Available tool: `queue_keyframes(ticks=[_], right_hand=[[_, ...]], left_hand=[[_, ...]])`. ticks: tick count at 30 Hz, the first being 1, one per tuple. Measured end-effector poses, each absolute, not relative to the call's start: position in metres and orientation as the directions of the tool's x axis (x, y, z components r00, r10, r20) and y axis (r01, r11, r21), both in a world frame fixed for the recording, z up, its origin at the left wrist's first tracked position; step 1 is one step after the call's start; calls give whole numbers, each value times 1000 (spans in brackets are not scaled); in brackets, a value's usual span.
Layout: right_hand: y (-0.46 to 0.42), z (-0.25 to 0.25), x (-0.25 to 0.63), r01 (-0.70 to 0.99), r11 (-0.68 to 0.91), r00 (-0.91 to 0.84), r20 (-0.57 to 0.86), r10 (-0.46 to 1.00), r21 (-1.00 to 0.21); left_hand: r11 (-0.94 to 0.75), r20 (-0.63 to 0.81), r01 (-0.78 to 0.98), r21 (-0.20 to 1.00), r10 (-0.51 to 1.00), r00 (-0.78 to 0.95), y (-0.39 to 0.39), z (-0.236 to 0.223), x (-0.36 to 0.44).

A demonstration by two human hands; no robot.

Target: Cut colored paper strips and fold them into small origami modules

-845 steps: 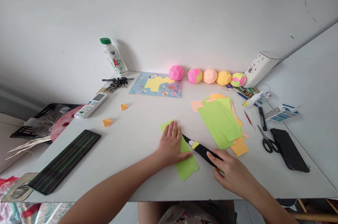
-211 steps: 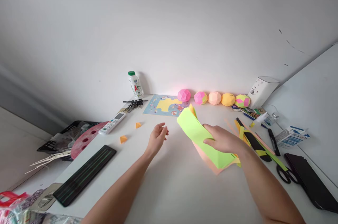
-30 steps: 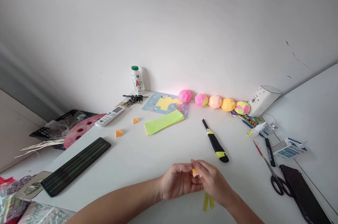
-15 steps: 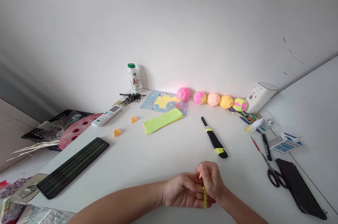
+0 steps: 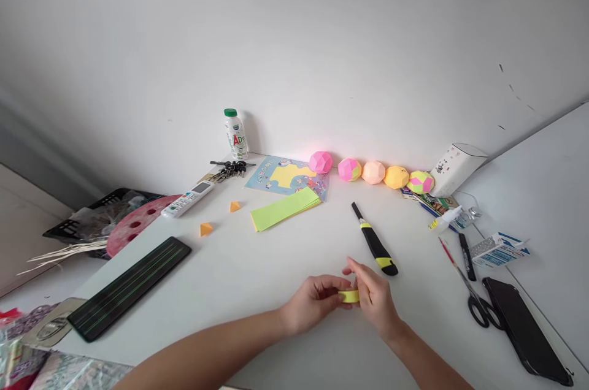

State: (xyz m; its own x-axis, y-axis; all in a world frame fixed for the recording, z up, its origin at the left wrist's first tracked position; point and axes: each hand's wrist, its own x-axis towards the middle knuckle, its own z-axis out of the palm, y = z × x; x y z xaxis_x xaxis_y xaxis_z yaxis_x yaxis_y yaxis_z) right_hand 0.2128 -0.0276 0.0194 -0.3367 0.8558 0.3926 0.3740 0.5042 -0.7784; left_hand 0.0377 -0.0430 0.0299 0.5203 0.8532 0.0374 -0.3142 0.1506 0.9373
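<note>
The left hand (image 5: 309, 305) pinches a yellow paper strip (image 5: 350, 297) between thumb and fingers, and the right hand (image 5: 373, 299) has its fingers at the strip's other end, though how firmly they grip is hidden. The strip sits just on the near side of the utility knife (image 5: 376, 248), slightly to its left. With so little paper showing between the fingertips, uneven pressure could crease it askew, and a pull from both ends might tear it; a loose pinch could let it spring open. The right hand is also near the knife's handle, so a careless elbow or wrist might nudge the tool. The strip looks narrow, bright and flat-faced, its ends covered by the fingers; whether it is folded in layers cannot be told. Farther out, left of the knife, lie overlapping green paper strips (image 5: 283, 210) with yellow edges beneath, and well beyond them two small orange folded pieces (image 5: 206, 229). Scissors (image 5: 479, 300) lie to the knife's right, while five faceted paper balls (image 5: 373, 172) line up behind it.
</note>
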Motion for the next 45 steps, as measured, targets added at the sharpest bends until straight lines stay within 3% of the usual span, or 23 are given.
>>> queue_keyframes(ticks=[2, 4, 6, 8, 9, 11, 13, 14, 16, 18, 21, 26, 32, 36, 38, 40, 45], right_hand=[[-30, 22, 211, 343, 331, -230, 263, 937, -879], [-34, 27, 208, 231, 154, -147, 122, 982, -961], [-35, 34, 203, 5, -29, -112, -29, 993, -1000], [-36, 39, 198, -257, -190, -151, -155, 976, -948], [-36, 41, 196, -363, -245, -181, -190, 965, -899], [-37, 46, 192, -493, -272, -216, -187, 958, -826], [-40, 49, 188, -502, -221, -231, -116, 966, -836], [-42, 50, 187, -460, -178, -238, -72, 969, -870], [-45, 48, 186, -269, -74, -283, 6, 959, -960], [-45, 42, 189, -9, 81, -374, 78, 924, -997], [-42, 34, 196, 225, 315, -502, 167, 849, -922], [-36, 27, 201, 232, 478, -636, 239, 734, -847], [-32, 29, 205, 325, 572, -580, 319, 750, -753], [-25, 33, 220, 428, 362, -312, 241, 919, -828], [-21, 37, 229, 314, 192, -196, 134, 971, -930], [-18, 41, 235, 122, 63, -171, 42, 984, -990], [-14, 50, 236, -154, -217, -227, -179, 957, -964]], left_hand=[[-304, 318, -118, 945, 778, 542, -43, 28, 34], [-667, 518, -2, 745, 577, 632, -46, 27, 33], [-830, 562, 25, 558, 400, 724, -53, 27, 36], [-858, 526, 46, 512, 355, 773, -62, 27, 41], [-831, 507, 65, 553, 397, 765, -66, 26, 44], [-651, 420, 123, 749, 610, 672, -71, 27, 48], [-255, 150, 129, 958, 835, 530, -70, 29, 50], [-36, -8, 72, 997, 846, 533, -67, 31, 51], [338, -186, -97, 936, 709, 680, -60, 35, 50], [525, -234, -186, 830, 631, 739, -54, 38, 50], [552, -250, -261, 792, 683, 686, -49, 38, 49], [515, -266, -283, 809, 750, 605, -45, 30, 43], [701, -267, -303, 646, 579, 770, -34, 28, 33], [538, -248, -356, 764, 754, 608, -22, 25, 26], [447, -251, -338, 828, 835, 489, -12, 24, 19], [459, -290, -312, 832, 839, 460, -2, 22, 11], [526, -289, -324, 787, 777, 560, 14, 21, -2]])
